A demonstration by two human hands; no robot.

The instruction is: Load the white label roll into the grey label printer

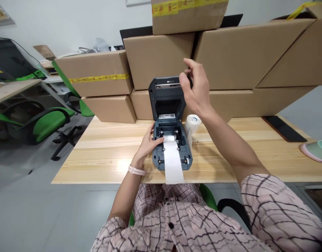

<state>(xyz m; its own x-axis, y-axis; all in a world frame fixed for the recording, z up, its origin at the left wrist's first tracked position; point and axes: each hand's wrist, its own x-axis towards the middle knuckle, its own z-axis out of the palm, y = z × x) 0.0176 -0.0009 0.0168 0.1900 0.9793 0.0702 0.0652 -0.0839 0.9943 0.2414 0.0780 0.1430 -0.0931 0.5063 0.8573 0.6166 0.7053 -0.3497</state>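
A dark grey label printer [158,154] stands on the table with its lid [168,99] raised. From the small white label roll [169,138] inside, a strip of labels [174,164] runs forward past the table's front edge. My left hand [147,144] grips the printer's left side, its thumb reaching over the rim to the roll. My right hand [196,87] is raised at the lid's upper right corner, thumb and fingers apart, some fingers partly hidden. I cannot tell whether it touches the lid. A second white roll [194,120] stands right of the printer.
Stacked cardboard boxes [161,56] line the table's back edge. On the wooden table [98,154], a dark phone-like slab [284,128] and a pale green and pink object [317,151] lie to the right. Green chairs [52,124] stand on the left.
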